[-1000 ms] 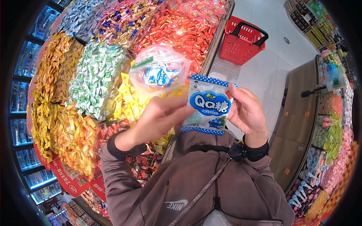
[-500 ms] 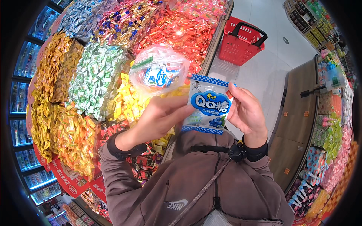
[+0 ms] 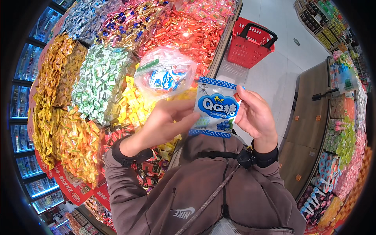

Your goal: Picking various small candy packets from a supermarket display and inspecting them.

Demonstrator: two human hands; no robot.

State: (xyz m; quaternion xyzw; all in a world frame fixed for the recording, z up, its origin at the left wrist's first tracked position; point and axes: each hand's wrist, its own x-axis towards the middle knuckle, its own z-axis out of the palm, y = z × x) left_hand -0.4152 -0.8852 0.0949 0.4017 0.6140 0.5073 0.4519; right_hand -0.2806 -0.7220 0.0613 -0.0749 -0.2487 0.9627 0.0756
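Observation:
A small blue-and-white candy packet with a dotted blue border and pictured blueberries is upright in front of my chest. My right hand grips its upper right edge between thumb and fingers. From the other side, my left hand pinches the packet's left edge, its thumb lying over the front. Just beyond my left hand, a clear plastic bag rests on the heaped sweets. Inside it are blue-and-white packets that look similar.
Heaps of wrapped sweets fill the sloping display, with green-and-white ones, red ones and yellow ones. A red shopping basket with a black handle stands on the pale floor. A wooden shelf unit holding goods runs along the right.
The packet's lower edge has tilted slightly, and its front has creased a little differently. Both hands stay almost in place, and the plastic bag has not moved.

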